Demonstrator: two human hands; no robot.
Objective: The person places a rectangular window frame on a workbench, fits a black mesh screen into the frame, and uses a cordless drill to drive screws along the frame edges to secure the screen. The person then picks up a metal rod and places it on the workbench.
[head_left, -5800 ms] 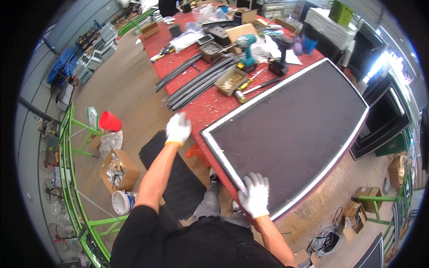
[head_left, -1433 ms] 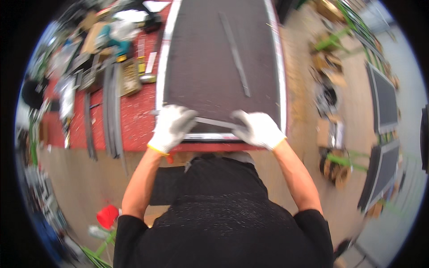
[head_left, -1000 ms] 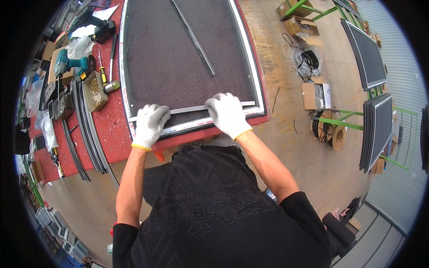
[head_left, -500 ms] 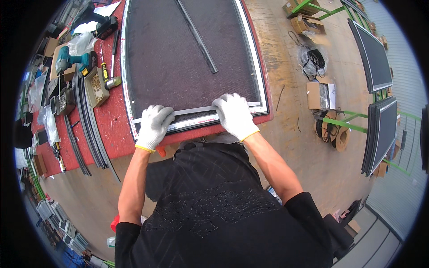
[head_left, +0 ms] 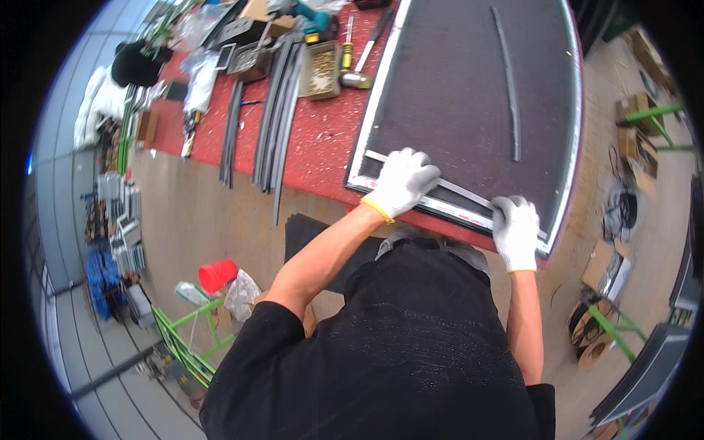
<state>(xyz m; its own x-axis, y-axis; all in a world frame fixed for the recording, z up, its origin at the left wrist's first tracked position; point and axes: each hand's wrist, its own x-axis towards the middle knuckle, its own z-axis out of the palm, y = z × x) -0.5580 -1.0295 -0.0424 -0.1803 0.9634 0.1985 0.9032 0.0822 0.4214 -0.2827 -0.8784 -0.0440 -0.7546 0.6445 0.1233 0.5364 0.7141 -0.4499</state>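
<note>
Workshop, concrete floor; one red tabletop (head_left: 315,139) carrying frame work and tools.

Nearest: two white-gloved hands at the tabletop's near edge. Left hand (head_left: 402,181) lies palm-down, fingers closed over one thin pale metal strip (head_left: 460,192); right hand (head_left: 515,231) presses flat on the strip's other end. Whether either grip fully wraps the strip cannot be told; both bear down on it.

Strip: lies along the near rail of one screen frame (head_left: 374,110), on the dark mesh (head_left: 455,88). Judged light, narrow and springy, liable to kink if lifted by one end; best held near both ends, as now. Gloves should help against a slick finish and sharp edges.

Screen frame: one, white-edged, large, flat on the tabletop. Judged light but unwieldy; mesh soft and easily dented, so take it by the rails.

On the mesh, farther: one dark rod (head_left: 508,81), loose.

Left of the frame: one mallet (head_left: 364,62); one tray of small fasteners (head_left: 320,70); a bundle of dark profiles (head_left: 275,117), count unclear.

Far edge: one teal cordless drill (head_left: 312,11), partly cut off.

Floor, left: one red bucket (head_left: 218,275).
</note>
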